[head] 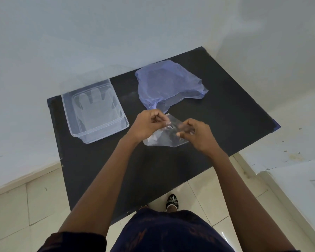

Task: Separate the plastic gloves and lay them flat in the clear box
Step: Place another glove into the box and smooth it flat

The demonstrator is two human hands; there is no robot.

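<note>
We stand at the black tabletop (pixel 116 171), which carries everything. At its far right lies the blue bag (pixel 164 84), crumpled and mouth toward us, apart from the rest. At the left edge sits the clear box (pixel 116 122), open, and through its walls we can make out at least one glove (pixel 96 102) already lying flat on the bottom, fingers pointing to the far edge; how many lie there we cannot tell. Near the middle, just this side of the bag, we hold a clear sheet of gloves (pixel 164 138) above the tabletop. Our left hand (pixel 145 125) pinches its upper edge between thumb and fingertips, a narrow grip closed on the plastic; our right hand (pixel 198 133) pinches the same edge just beside it, likewise closed on the film. We judge the task partly done: one layer is stowed, and the piece in our hands is yet to be peeled apart and laid in the box.
</note>
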